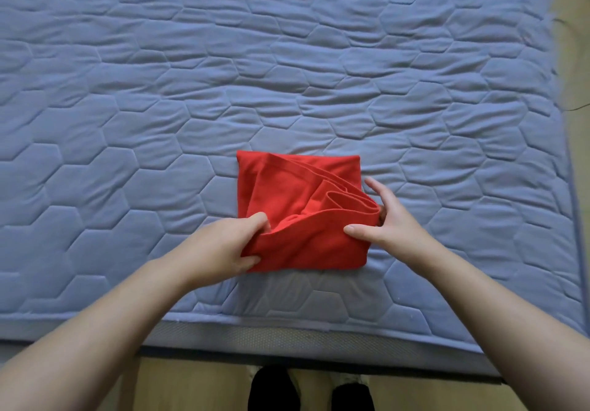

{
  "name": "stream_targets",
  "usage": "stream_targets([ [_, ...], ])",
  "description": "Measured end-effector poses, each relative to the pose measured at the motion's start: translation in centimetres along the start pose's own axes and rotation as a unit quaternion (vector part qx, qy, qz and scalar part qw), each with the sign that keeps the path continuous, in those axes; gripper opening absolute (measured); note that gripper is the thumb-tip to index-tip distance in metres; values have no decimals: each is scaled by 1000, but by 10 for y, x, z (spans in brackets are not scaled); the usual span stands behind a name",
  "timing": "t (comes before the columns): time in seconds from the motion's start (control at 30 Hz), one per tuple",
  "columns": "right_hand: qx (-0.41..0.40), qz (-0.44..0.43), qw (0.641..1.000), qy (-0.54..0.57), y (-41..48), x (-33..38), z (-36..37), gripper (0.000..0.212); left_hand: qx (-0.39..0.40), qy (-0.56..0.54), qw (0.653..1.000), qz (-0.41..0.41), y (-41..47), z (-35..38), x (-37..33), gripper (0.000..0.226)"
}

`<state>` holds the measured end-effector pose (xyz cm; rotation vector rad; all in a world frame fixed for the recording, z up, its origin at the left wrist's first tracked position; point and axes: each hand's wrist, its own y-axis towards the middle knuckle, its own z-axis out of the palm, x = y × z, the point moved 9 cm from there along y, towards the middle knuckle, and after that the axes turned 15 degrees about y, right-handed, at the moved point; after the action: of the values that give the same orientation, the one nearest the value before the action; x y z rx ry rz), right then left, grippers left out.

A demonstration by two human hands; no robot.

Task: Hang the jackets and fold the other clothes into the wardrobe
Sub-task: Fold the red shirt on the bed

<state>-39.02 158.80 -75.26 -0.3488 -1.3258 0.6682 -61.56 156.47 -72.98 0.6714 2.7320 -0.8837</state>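
**Both hands on a folded red garment**

The left hand (223, 244) pinches the near-left corner of the red garment (297, 212); the right hand (388, 222) grips its rolled right edge (thumb on top). The bundle lies on the blue quilted mattress (287, 59), near its front edge.

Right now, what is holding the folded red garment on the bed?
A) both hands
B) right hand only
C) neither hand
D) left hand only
A: the left hand grips the near left corner of the red garment, while the right hand pinches its right edge with the thumb on top. The garment lies on the blue mattress.
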Motion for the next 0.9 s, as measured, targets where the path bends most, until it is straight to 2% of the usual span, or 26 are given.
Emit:
stream_targets([
  [0.1,59,-9,997,-48,-14,3,17,57,-50,38,998,21,-17,-2,-13,48],
  [0.2,94,-106,973,-181,-48,5,32,38,-98,141,981,90,-50,12,-35,35],
  [0.27,147,-189,912,-334,-76,-7,48,29,-78,172,977,102,-79,39,-44,22],
  [0.33,226,-156,849,-452,-101,-43,58,19,-59,181,977,96,-108,70,-48,15],
  [0.4,252,-95,828,-491,-119,-73,53,31,-62,120,991,25,-128,85,-41,5],
  [0.43,243,-92,833,-488,-124,-78,50,40,-71,38,996,-46,-131,86,-30,5],
  [0.47,228,-101,838,-486,-127,-79,49,47,-73,-77,985,-133,-131,87,-18,7],
  [0.5,217,-113,835,-493,-128,-80,50,52,-70,-222,947,-220,-129,94,-7,13],
  [0.53,217,-120,822,-513,-129,-85,54,55,-64,-363,885,-286,-124,104,-2,26],
  [0.57,227,-124,803,-536,-130,-92,63,56,-46,-463,820,-333,-118,115,-4,39],
  [0.6,244,-128,784,-557,-133,-101,74,54,-20,-520,774,-360,-111,125,-10,47],
  [0.63,267,-141,762,-573,-136,-112,87,49,-3,-540,752,-378,-103,130,-17,51],
  [0.67,291,-165,739,-584,-141,-123,102,44,-3,-533,749,-394,-97,131,-21,59],
  [0.77,346,-247,683,-594,-159,-149,134,31,-94,-447,770,-446,-84,118,-15,96],
  [0.83,376,-263,678,-575,-170,-159,146,28,-125,-408,776,-464,-74,109,-16,110],
  [0.9,391,-282,675,-558,-182,-165,155,24,-112,-384,781,-479,-67,104,-22,117],
])
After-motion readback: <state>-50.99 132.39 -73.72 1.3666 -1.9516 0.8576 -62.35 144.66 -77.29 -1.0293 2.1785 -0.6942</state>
